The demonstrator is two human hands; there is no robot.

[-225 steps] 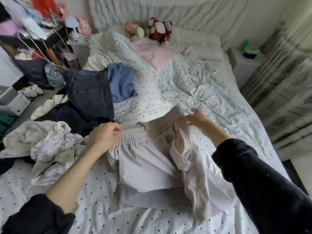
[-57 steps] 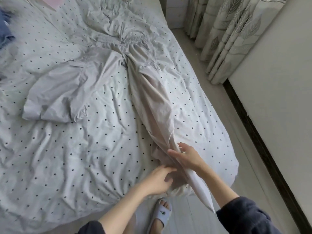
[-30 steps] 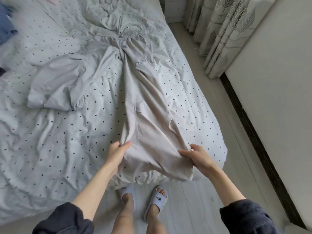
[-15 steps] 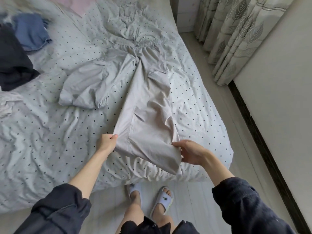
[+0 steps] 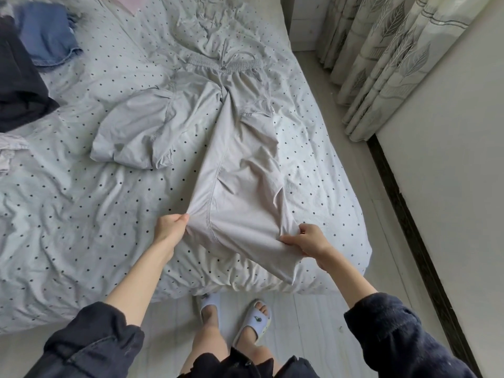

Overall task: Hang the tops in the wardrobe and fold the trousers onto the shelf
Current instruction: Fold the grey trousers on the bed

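Observation:
Pale grey trousers [image 5: 240, 159] lie on the dotted bed sheet [image 5: 81, 214], their elastic waistband at the far end. One leg stretches toward me; the other is bunched up to the left. My left hand [image 5: 170, 227] pinches the left edge of the stretched leg near its hem. The hem's right edge is gripped by my right hand [image 5: 308, 240]. The cloth between the two hands is pulled flat, and the hem corner hangs past the foot of the bed.
Dark clothing [image 5: 19, 85] and a blue denim piece [image 5: 49, 36] lie at the bed's far left. Leaf-print curtains [image 5: 387, 50] hang at the right beside a white wall. My feet in slippers [image 5: 253, 320] stand on the pale floor.
Both hands took the hem edges and spread the leg flat, then slid it a little up the bed. The view shifted slightly right.

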